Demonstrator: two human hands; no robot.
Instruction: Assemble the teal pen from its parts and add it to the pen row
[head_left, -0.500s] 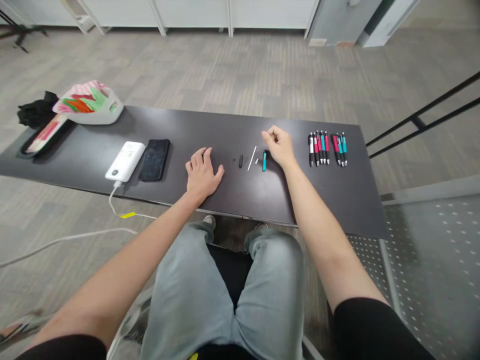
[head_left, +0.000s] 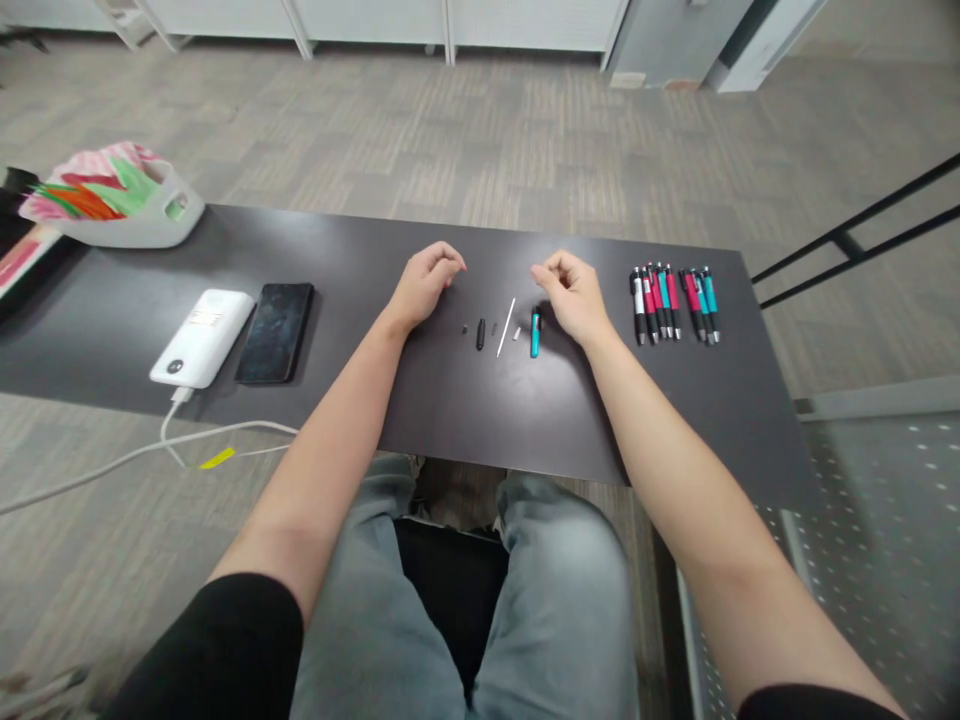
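two hands hovering over pen parts laid out on a dark table point(head_left: 420, 400).

left hand point(head_left: 424, 283) sitting with fingers curled loosely inward, holding nothing visible; right hand point(head_left: 571, 293) bunching thumb and fingertips together just above the teal barrel point(head_left: 535, 333), whether it is pinching something small is hard to make out. between the hands are lying a white refill point(head_left: 506, 326), a black tip piece point(head_left: 480, 333) and tiny bits too small to identify. a row of assembled pens point(head_left: 673, 303) is resting right of the right hand. power bank point(head_left: 202, 337) and phone point(head_left: 275, 331) are sitting well left; a basket point(head_left: 120, 210) is cut off at the frame edge.
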